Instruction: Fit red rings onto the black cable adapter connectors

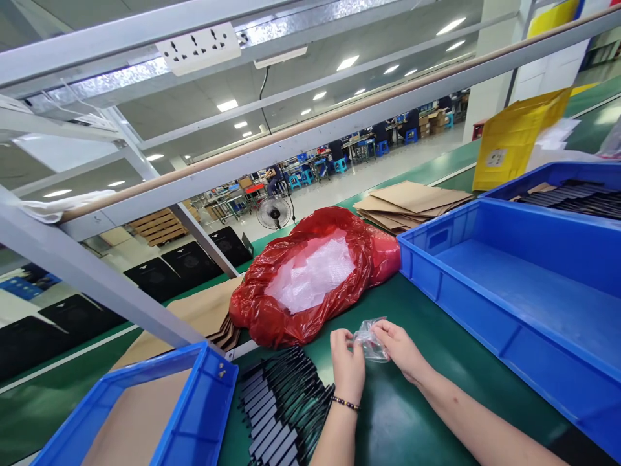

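Note:
Between my two hands, over the green tabletop, is a small clear plastic bag. My left hand, with a beaded bracelet at its wrist, pinches the bag's left side. Fingers of my right hand are closed on its upper right edge. Whether anything lies inside the bag I cannot make out. Left of my left forearm lie several black flat parts with thin black cables, set out in rows. Just beyond my hands sits a red plastic sack, its mouth spread around a heap of clear plastic bags.
A large blue bin stands at right, with another blue bin of black parts behind it. A blue bin with cardboard stands at left. Cardboard sheets and a yellow box lie farther back. A metal frame crosses above.

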Demonstrator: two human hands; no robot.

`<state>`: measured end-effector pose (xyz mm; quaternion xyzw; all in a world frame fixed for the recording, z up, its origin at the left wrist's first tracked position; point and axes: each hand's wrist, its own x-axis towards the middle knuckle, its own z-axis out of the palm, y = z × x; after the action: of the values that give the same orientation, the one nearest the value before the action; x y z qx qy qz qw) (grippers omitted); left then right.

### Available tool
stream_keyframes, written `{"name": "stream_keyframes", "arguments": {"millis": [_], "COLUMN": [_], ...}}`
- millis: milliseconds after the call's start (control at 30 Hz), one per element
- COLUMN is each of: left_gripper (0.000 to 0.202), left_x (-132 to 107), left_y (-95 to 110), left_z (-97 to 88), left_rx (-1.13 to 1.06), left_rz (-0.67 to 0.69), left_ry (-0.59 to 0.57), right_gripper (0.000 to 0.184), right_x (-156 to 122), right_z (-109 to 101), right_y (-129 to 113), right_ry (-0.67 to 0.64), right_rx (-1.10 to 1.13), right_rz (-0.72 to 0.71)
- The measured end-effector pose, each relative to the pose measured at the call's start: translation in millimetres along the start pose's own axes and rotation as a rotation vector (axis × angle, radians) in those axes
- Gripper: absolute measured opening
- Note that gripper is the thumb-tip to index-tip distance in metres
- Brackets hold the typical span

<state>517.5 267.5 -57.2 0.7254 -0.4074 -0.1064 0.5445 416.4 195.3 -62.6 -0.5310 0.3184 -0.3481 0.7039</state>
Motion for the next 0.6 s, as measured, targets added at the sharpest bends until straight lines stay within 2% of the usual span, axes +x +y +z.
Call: {"name": "stream_keyframes", "arguments": {"millis": [67, 167, 267, 367, 467, 600], "left_gripper": [0.017, 0.027, 0.032, 0.03, 0.03, 0.035], "left_x": [6, 10, 8, 4, 1, -2], "left_y": [-1, 3, 8, 9, 7, 8], "left_z": [-0.2, 4.0, 9.2, 10.4, 10.9, 15.1], "left_rx": [-0.041, -0.34, -0.721, -0.945, -0.994, -0.881], "left_rz": [-0.045, -0.329, -0.597, -0.733, -0.788, -0.685], "left_ry": [0.01, -0.067, -0.06, -0.048, -0.106, -0.219], "right_gripper": [0.033, 0.023, 0.025, 0.034, 0.036, 0.031], "right_x": [-3, -7, -9, -7, -1, 8], "right_z": [0, 0, -2, -6, -12, -16], "right_y": [1, 6, 13, 21, 26, 28], "right_ry": [-0.077, -0.153, -0.098, -0.039, -0.012, 0.088], "right_rx": [-0.067, -0.289, -0.592, -0.769, -0.669, -0.282], "right_rz": [-0.049, -0.151, -0.239, -0.262, -0.261, -0.131]}}
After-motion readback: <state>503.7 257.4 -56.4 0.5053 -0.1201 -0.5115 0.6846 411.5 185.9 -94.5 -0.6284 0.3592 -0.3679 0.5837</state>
